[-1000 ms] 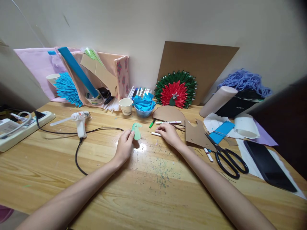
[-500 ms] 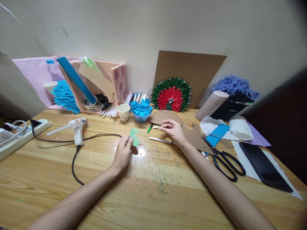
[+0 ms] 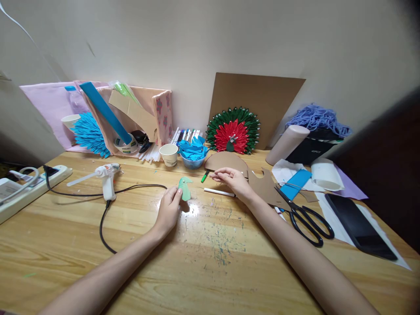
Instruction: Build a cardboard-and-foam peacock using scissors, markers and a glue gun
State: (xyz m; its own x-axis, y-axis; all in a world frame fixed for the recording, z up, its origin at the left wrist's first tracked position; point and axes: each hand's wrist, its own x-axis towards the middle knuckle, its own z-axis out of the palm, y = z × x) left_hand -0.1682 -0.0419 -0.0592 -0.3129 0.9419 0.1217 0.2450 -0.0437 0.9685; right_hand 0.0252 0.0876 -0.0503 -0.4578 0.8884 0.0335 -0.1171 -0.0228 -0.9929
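My left hand (image 3: 169, 206) pinches a small green paper bird cutout (image 3: 185, 189) by its lower left side, just above the tabletop. The cutout is upright, with a small eye mark on its head. My right hand (image 3: 233, 181) is over the middle of the table, its fingers stretched out and slightly bent. It covers most of a white marker beneath it, and contact there is hard to tell. Nearest to it are another white marker (image 3: 219, 192), a green marker (image 3: 204, 176) and a half-round cardboard piece (image 3: 226, 162).
To the left are a hot glue gun (image 3: 107, 181) with a black cord and a power strip (image 3: 36, 192). A paper cup (image 3: 169, 155) and a bowl of blue pieces (image 3: 193, 153) stand behind. Black scissors (image 3: 308, 221) and a phone (image 3: 359, 225) lie right. A red-green peacock (image 3: 232, 131) leans on cardboard.
My right hand has moved slightly left and down over the white marker, its fingers now closer together. My left hand keeps the green cutout in place. The view has shifted slightly.
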